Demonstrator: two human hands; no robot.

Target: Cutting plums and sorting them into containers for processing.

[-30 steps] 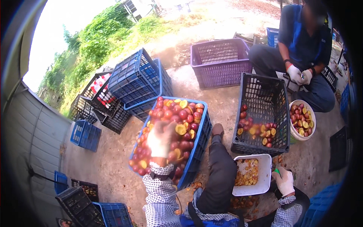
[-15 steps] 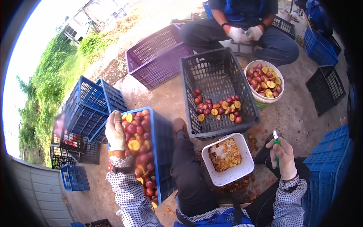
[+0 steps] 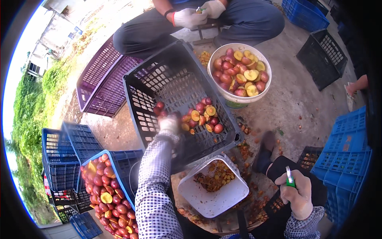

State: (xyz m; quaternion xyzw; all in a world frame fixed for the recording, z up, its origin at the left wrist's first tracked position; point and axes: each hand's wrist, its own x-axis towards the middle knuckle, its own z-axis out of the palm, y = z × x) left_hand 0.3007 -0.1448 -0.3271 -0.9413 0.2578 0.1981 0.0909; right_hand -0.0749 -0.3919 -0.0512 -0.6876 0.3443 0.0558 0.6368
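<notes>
My left hand (image 3: 169, 124), in a pale glove, reaches down into the black crate (image 3: 187, 157). It is at the red plums (image 3: 201, 112) on the crate floor, some of them halved with yellow flesh showing; motion blur hides its fingers. Off to the right, my gloved right hand (image 3: 299, 196) is closed around a small green-handled tool (image 3: 290, 179) with a short metal blade pointing up. Between my legs stands a white square bucket (image 3: 223, 201) with yellow-brown pits and scraps inside. A blue crate (image 3: 126, 169) heaped with whole and cut plums stands to the left of my left forearm.
Beyond the black crate, a person with gloved hands (image 3: 195, 16) sits holding something small. A round white bucket (image 3: 238, 98) of cut plums is beside that crate. Purple (image 3: 104, 85) and blue crates (image 3: 59, 159) line the left; stacked blue crates (image 3: 342, 159) stand right.
My left hand has moved from over the plum-filled blue crate rightward into the black crate. The view has shifted to the right. My right hand still grips the green-handled tool.
</notes>
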